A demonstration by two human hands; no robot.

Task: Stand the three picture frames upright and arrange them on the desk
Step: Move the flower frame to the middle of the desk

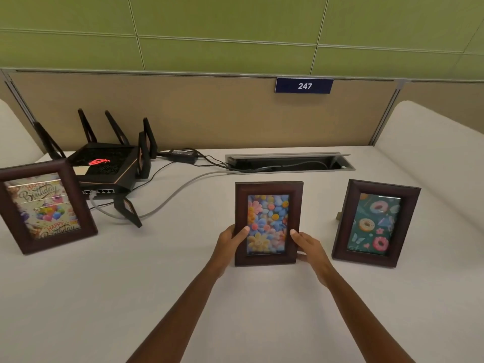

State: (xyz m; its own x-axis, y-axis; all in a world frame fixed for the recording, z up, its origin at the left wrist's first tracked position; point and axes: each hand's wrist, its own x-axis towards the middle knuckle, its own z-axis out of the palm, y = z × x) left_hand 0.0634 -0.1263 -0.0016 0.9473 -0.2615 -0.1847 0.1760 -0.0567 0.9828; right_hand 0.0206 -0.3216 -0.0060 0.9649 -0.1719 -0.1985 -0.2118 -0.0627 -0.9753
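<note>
Wooden flower frame (268, 224) stands upright, left hand (229, 244) and right hand (310, 246) clasping its sides.

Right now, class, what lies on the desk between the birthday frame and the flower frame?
In the head view, the router's fallen black antenna and a grey cable lie between the birthday frame and the flower frame; nearer the viewer, the desk is bare.

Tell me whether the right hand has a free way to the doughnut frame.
Probably yes: the doughnut frame stands just beside the right hand with bare desk between, though that hand now holds the flower frame.
</note>
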